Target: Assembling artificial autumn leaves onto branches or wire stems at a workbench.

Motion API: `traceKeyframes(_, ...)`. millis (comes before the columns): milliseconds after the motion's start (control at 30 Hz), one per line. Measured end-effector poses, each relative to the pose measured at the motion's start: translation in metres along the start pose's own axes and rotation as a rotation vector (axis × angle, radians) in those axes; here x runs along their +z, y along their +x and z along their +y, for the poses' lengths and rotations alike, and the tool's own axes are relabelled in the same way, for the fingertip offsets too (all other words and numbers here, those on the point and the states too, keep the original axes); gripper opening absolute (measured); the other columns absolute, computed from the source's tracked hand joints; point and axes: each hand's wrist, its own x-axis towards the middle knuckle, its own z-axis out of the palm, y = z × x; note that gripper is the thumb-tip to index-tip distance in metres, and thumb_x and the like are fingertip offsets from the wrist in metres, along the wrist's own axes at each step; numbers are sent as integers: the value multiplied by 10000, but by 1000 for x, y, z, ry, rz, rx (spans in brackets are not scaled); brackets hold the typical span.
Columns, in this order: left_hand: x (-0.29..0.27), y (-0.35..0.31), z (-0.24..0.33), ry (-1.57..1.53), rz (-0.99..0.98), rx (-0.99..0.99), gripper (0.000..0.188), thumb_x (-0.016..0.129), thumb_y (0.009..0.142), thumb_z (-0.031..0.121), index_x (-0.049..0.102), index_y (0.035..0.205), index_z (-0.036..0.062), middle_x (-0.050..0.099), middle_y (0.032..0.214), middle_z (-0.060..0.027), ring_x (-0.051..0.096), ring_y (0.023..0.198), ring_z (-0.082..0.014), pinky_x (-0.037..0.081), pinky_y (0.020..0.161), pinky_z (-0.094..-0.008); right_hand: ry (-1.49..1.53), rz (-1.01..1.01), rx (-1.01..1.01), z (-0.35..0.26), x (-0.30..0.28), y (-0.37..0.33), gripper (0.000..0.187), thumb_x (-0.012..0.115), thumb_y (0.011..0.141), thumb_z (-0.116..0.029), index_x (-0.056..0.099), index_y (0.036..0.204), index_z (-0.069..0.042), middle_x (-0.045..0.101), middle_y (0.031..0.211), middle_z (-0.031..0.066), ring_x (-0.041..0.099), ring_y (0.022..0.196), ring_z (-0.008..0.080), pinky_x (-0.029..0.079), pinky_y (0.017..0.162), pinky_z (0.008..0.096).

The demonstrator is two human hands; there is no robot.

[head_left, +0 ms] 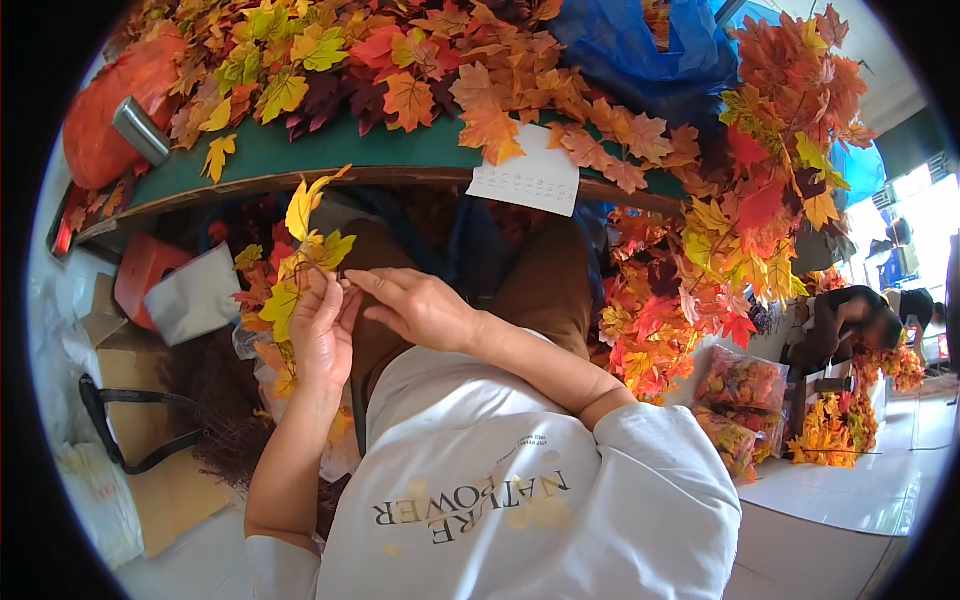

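Note:
My left hand [324, 328] is closed, pinching the stem of an artificial maple leaf garland [284, 300] just beyond my lap. Its yellow and green leaves stick up past my fingertips, and orange and red ones hang down beside my left wrist. From the right, my right hand [412, 304] reaches across, its thumb and forefinger meeting my left fingertips at the stem. The exact spot they pinch is too small to make out, and my fingers partly hide it.
A green-topped table [400, 150] heaped with autumn leaves stands ahead, a written paper sheet [530, 175] over its edge. Blue plastic [650, 60] lies behind. Leaf garlands [720, 260] hang at right. At left are a red stool [145, 275] and cardboard box [150, 440]. Another person [845, 325] bends far right.

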Motion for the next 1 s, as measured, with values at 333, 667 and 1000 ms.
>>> traceKeyframes(333, 3, 2, 17, -117, -151, 142, 140, 533, 922, 154, 591, 966, 34, 631, 1015, -104, 571, 1082, -230, 393, 1026, -376, -670, 181, -193, 23, -136, 12, 203, 649, 761, -29, 635, 963, -52, 633, 958, 114, 620, 865, 282, 523, 730, 342)
traceKeyframes(667, 9, -3, 29, -11, -96, 247, 156, 529, 926, 170, 573, 1011, 48, 617, 1056, -78, 545, 1128, -237, 336, 1062, -370, -1104, 252, 116, 80, -266, -15, 194, 625, 759, -65, 649, 951, -74, 610, 926, 100, 587, 867, 297, 482, 722, 381)
traceKeyframes(1000, -1, -4, 27, -22, -125, 239, 117, 545, 921, 156, 580, 979, 62, 589, 888, -14, 597, 923, -167, 438, 912, -309, -1552, -112, -49, 138, -288, 0, 225, 578, 730, -80, 652, 942, -102, 542, 949, 90, 576, 934, 231, 515, 723, 340)
